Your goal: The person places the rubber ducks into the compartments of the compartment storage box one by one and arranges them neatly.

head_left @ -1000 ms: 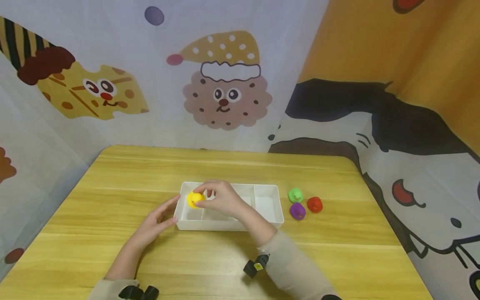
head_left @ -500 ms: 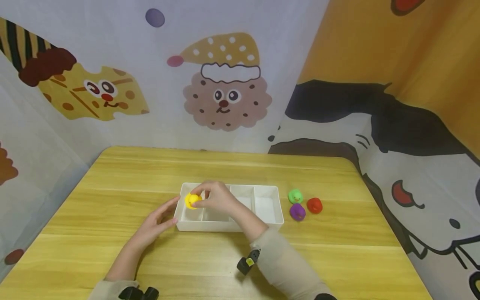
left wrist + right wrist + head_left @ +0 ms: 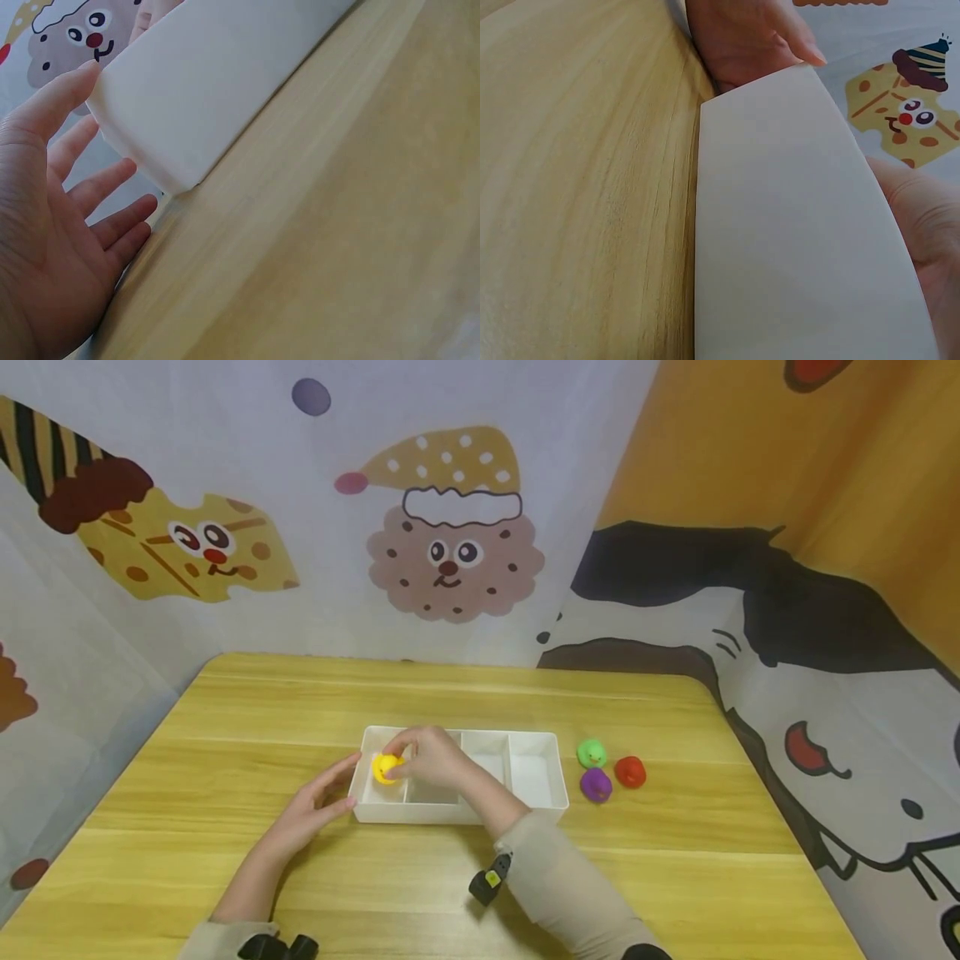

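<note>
I judge this placing, calling for release: right hand (image 3: pixel 435 760) pinches yellow toy duck (image 3: pixel 386 768) at divided tray's (image 3: pixel 427 813) leftmost compartment, left hand (image 3: pixel 311 803) loosely touches tray.

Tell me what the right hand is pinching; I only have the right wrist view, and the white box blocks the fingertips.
Observer: In the head view, the right hand pinches a yellow toy duck.

Operator: Which part of the box is it at?

Observer: The left-end compartment; I can't tell whether the duck touches the bottom.

Operator: Any more ducks nearby?

Observer: Yes, three on the table, past the box's right end: a green duck, a purple duck and a red duck.
</note>
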Motion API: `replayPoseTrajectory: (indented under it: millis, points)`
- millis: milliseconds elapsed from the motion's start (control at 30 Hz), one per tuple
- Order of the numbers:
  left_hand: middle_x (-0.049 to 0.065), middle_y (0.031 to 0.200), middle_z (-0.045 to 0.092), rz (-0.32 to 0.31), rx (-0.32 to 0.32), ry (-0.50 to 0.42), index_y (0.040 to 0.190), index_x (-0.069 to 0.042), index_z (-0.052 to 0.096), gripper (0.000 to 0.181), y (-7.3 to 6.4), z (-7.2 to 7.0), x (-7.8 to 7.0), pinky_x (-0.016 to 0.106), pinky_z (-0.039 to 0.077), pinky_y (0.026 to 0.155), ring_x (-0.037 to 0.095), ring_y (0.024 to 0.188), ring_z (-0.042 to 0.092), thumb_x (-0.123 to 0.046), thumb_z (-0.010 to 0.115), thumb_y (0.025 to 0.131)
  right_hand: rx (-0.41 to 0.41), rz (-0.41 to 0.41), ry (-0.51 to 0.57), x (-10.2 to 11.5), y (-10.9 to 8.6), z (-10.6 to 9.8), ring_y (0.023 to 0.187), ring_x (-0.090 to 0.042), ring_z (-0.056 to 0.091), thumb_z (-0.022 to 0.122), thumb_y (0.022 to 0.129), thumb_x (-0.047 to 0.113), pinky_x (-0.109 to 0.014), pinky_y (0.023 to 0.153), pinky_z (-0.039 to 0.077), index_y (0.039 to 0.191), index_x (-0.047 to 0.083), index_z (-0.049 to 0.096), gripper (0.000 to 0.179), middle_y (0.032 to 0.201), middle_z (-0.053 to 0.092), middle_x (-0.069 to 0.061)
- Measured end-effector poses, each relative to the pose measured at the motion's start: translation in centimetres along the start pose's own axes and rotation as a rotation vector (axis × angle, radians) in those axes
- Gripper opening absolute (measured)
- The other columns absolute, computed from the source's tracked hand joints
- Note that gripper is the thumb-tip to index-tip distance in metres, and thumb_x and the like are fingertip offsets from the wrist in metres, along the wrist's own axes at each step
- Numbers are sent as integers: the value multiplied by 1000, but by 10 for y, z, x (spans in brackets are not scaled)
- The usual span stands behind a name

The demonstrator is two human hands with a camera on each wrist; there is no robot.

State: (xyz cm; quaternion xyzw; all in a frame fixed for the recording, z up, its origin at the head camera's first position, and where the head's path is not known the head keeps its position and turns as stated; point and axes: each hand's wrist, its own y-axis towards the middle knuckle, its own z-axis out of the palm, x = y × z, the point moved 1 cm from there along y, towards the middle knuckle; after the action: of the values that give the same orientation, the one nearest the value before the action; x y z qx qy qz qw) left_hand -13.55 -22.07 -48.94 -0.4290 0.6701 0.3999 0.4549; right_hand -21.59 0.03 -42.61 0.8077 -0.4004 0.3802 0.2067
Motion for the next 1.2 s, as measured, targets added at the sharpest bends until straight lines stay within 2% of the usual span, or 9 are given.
replayPoseTrajectory:
  millis: [300, 500, 867, 1033, 1200]
  points:
    - [21, 139, 46, 3, -5, 13, 148, -10, 36, 58, 1, 0, 1, 33, 41, 92, 33, 119, 48, -7, 59, 95, 51, 17, -90, -6, 8, 6, 86, -5, 57, 83, 76, 22, -23, 78, 43, 100, 17, 74, 26, 86, 65, 15]
    - [22, 139, 46, 15, 4, 5, 148, -8, 35, 58, 2, 0, 1, 33, 41, 92, 34, 118, 48, -5, 58, 95, 83, 32, -129, -2, 10, 6, 84, -5, 56, 82, 76, 21, -23, 77, 43, 98, 17, 74, 24, 84, 63, 15]
    - [25, 139, 44, 25, 9, 7, 149, -7, 33, 58, 2, -2, 0, 58, 35, 92, 41, 119, 45, -6, 57, 96, 114, 101, -183, 5, 14, 8, 81, -5, 55, 83, 76, 20, -24, 74, 43, 97, 18, 74, 23, 83, 62, 15]
    - [24, 139, 44, 18, 8, 7, 149, -8, 33, 58, 2, -2, 0, 57, 35, 92, 41, 120, 45, -6, 57, 96, 117, 122, -199, 7, 14, 8, 80, -5, 55, 83, 75, 20, -24, 73, 43, 97, 20, 74, 24, 83, 61, 15]
    - [23, 139, 45, 16, 11, 12, 149, -8, 33, 58, 2, -1, 1, 48, 39, 93, 40, 119, 45, -6, 57, 96, 113, 127, -210, 6, 13, 9, 79, -5, 54, 83, 75, 21, -24, 72, 43, 97, 21, 74, 24, 82, 60, 16]
